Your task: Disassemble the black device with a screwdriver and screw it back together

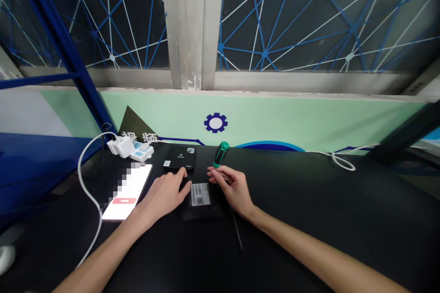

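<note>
A flat black box (202,211) with a white barcode label lies on the dark table in front of me. My left hand (168,192) grips its far left corner, with the thumb by the label and the index finger at the far edge. To the right of the box, my right hand (235,187) is closed around a screwdriver (222,153) with a green and black handle. The handle rises above the fingers, and the thin metal shaft slants down past the palm toward me. My right fingertips are pinched together; whether anything small sits between them I cannot make out.
A second flat black box (179,157) lies behind. Left of my left hand is a phone (125,197) with a lit screen. Near the wall stand a white charger (122,146) and power strip (142,152), with a white cable (81,171). Another cable (343,165) loops far right.
</note>
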A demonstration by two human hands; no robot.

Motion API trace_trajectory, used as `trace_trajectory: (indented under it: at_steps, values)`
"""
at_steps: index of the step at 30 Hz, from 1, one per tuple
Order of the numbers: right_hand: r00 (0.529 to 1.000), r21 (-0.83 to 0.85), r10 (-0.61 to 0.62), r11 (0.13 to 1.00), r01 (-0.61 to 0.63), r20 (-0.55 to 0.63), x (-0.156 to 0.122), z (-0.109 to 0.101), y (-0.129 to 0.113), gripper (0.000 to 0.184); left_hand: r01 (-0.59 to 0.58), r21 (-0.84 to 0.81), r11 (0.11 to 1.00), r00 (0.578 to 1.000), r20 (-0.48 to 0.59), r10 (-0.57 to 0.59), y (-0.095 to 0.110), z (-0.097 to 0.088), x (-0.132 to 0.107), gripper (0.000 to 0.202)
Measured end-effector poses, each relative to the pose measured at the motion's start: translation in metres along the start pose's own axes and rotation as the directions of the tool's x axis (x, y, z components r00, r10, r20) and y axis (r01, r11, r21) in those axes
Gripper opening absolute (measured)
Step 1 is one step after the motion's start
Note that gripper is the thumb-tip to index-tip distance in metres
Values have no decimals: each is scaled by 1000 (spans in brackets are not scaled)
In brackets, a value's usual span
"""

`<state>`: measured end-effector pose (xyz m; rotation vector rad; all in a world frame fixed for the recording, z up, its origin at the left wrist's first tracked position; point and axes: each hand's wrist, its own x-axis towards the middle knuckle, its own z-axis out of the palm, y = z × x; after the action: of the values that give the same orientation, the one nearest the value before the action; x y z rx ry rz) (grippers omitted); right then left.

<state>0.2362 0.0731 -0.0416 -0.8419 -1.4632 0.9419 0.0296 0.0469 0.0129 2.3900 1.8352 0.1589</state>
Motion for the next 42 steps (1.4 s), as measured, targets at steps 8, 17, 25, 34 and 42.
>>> trace_trajectory:
  at_steps: [8, 17, 25, 34, 42]
  values:
    - [999, -38, 6, 999, -7, -31, 1, 1, -4, 27, 4, -3, 1000, 1000, 9, -4, 0, 0, 1, 30]
    - [1000, -39, 13, 999, -14, -13, 0, 1, -7, 27, 18, -11, 1000, 1000, 9, -18, 1, -1, 1, 29]
    - [1000, -32, 10, 999, -9, 11, -1, -1, -3, 27, 13, -16, 1000, 1000, 7, -13, 0, 1, 1, 31]
    - [999, -42, 24, 999, -25, -26, 1, 1, -5, 30, -3, -10, 1000, 1000, 5, 3, 0, -1, 0, 33]
    - [1000, -39, -8, 999, 9, 19, -1, -1, -7, 28, 4, -1, 1000, 1000, 5, -4, 1, 1, 1, 33]
